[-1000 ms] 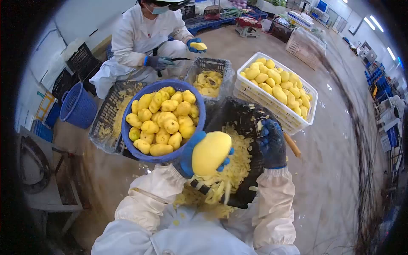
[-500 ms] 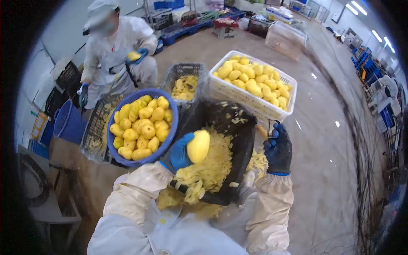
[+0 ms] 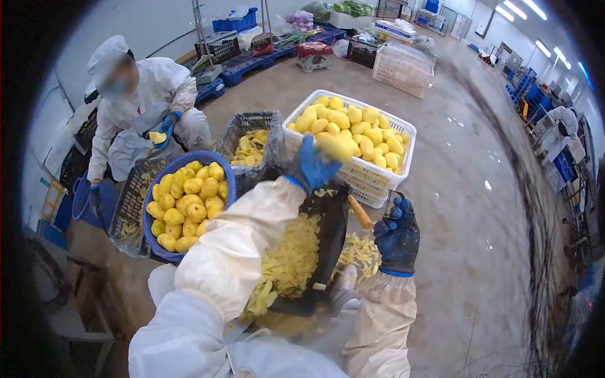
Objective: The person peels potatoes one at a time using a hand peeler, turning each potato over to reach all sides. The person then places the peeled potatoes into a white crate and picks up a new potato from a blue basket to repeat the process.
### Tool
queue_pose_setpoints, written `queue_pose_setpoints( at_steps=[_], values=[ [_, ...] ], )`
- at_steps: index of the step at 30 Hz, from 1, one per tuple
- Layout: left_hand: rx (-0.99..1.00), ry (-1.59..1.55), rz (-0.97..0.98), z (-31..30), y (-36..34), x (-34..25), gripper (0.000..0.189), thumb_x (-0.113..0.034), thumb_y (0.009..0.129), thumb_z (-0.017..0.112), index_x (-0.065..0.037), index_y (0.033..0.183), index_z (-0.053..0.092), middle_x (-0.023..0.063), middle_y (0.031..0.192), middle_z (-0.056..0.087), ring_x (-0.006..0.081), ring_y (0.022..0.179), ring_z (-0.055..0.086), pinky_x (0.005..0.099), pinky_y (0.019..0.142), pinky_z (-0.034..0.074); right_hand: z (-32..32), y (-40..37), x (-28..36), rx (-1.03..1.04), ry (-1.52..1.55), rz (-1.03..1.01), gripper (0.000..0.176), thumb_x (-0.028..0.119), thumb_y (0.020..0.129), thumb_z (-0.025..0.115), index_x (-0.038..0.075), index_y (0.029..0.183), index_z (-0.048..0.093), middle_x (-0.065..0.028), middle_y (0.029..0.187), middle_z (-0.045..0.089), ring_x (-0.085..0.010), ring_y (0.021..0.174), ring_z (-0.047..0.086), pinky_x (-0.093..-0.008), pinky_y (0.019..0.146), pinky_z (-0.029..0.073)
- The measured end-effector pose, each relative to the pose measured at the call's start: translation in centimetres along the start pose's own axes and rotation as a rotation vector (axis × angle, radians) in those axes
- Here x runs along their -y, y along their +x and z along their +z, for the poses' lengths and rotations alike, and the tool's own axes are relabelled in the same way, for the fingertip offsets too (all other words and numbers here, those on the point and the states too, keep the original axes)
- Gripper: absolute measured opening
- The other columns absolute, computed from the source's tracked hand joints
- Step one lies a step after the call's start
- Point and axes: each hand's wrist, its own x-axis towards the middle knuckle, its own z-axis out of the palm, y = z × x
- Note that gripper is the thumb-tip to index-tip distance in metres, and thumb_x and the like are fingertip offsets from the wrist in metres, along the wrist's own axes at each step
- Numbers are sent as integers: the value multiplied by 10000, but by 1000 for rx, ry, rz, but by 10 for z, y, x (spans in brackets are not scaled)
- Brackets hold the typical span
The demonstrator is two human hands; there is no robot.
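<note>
My left hand, in a blue glove, reaches forward over the black tub to the near edge of the white crate. A peeled yellow potato, smeared by motion, lies between its thumb and fingers. My right hand, in a dark blue glove, is closed on a peeler with an orange-brown handle and a thin metal frame. It is right of the tub, below the crate. Peeled potatoes fill the crate. Pale peelings lie in the tub.
A blue basket of yellow potatoes stands left of the tub, and a black crate with yellow pieces behind it. A co-worker sits at the left, holding a yellow piece. Peelings litter the floor near my right hand.
My left hand has carried the potato forward and right, from above the peelings to the white crate's edge. My right hand keeps hold of the peeler. The camera view has shifted.
</note>
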Motion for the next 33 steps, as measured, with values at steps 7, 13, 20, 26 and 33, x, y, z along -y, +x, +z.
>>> queue_pose_setpoints(
  at_steps=[7, 13, 20, 26, 33],
  values=[
    [100, 684, -34, 1, -60, 5, 257, -300, 921, 489, -57, 960, 561, 66, 843, 573, 170, 778, 583, 288, 681, 517, 7, -4, 11, 23, 361, 238, 144, 242, 940, 543, 123, 983, 612, 69, 656, 561, -73, 515, 455, -238, 486, 383],
    [1047, 1129, -351, -151, -241, 12, 208, -171, 880, 593, 21, 951, 635, 121, 929, 642, 214, 872, 600, 336, 790, 486, 10, -6, 3, 68, 168, 95, 148, 239, 949, 524, 131, 1006, 607, 81, 657, 552, -51, 521, 464, -209, 488, 406],
    [1477, 2195, -813, -222, -372, 51, 258, -193, 899, 556, -28, 1086, 621, 162, 1094, 625, 311, 975, 603, 401, 843, 488, -16, 8, -10, 254, -191, -157, 256, 152, 952, 467, 44, 1162, 564, 33, 822, 540, -64, 587, 464, -187, 529, 421],
    [1386, 2243, -567, -275, -462, 73, 262, -221, 898, 551, -30, 1062, 622, 162, 1059, 629, 317, 937, 602, 409, 811, 484, -23, 19, -49, 323, 204, 74, 244, 117, 954, 455, 36, 1159, 558, -5, 910, 583, -59, 651, 527, -191, 540, 454],
    [1165, 2015, -389, -259, -404, 79, 275, -259, 897, 545, -31, 1029, 623, 162, 1010, 634, 326, 884, 601, 421, 766, 479, 4, 13, -48, 485, 477, 363, 258, 133, 962, 448, 46, 1187, 539, -46, 876, 613, -110, 643, 525, -281, 604, 482]
  ],
)
